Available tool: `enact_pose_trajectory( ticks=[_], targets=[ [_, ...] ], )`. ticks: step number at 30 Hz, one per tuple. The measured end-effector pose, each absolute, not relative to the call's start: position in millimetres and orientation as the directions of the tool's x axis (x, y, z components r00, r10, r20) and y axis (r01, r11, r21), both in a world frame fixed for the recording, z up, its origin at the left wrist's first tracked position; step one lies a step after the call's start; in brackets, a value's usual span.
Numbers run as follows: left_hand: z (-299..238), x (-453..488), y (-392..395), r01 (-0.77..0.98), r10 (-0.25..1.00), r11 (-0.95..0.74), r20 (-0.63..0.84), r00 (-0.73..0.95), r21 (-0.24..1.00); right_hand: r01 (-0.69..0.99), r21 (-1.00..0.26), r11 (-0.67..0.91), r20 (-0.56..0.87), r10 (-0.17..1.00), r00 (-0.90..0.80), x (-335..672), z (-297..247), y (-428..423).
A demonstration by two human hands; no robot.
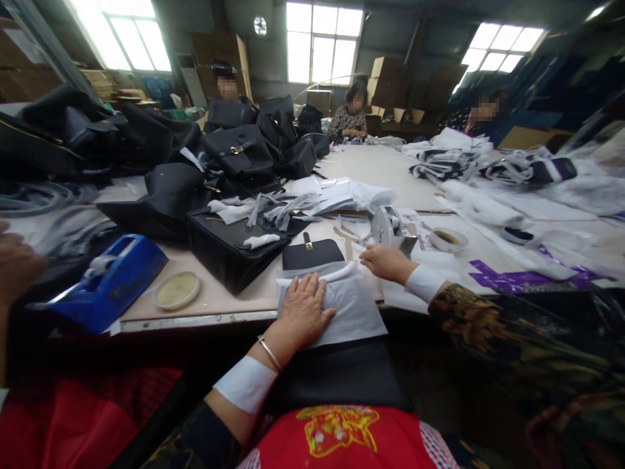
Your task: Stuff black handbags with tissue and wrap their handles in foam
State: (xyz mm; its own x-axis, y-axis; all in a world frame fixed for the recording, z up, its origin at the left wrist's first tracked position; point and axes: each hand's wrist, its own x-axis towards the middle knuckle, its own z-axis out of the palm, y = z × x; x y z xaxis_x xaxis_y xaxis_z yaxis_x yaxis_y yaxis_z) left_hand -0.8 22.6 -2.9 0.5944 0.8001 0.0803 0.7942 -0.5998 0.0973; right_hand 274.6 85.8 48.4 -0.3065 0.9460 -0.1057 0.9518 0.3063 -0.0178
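Observation:
My left hand (305,309) lies flat, fingers stretched out, on a thin white sheet (355,320) at the table's front edge. The sheet covers part of a black bag (336,371) that reaches down toward my lap. Just beyond it shows a black flap (315,255) with a small gold clasp (308,245). To the right of the flap, my right hand (390,262) is closed, thumb and fingertips together near the sheet's corner. What those fingers hold, if anything, is too small to make out.
A blue tape dispenser (110,283) and a tape roll (177,290) sit at left, with a grey tape dispenser (390,228) beyond my right hand. Black bags (239,156) pile up at left. Purple tape (527,279) lies at right. Co-workers sit across; another person's hand (19,260) shows at left.

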Motion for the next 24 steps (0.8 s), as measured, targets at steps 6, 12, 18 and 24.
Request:
enact_pose_trajectory(
  ticks=[6, 12, 18, 24],
  targets=[
    [-7, -2, 21, 0.786, 0.792, -0.609, 0.127, 0.596, 0.105, 0.831, -0.149, 0.535, 0.07, 0.844, -0.531, 236, 48, 74],
    [-5, -4, 20, 0.786, 0.796, -0.605, 0.138, 0.59, 0.129, 0.827, -0.126, 0.548, 0.023, 0.835, -0.55, 222, 14, 69],
    [-9, -4, 18, 0.793, 0.803, -0.594, 0.159, 0.575, 0.133, 0.839, -0.03, 0.543, -0.057, 0.838, -0.543, 223, 22, 76],
    [-9, -6, 15, 0.791, 0.806, -0.591, 0.15, 0.573, 0.157, 0.81, -0.043, 0.585, -0.062, 0.807, -0.587, 228, 19, 82]
  ],
)
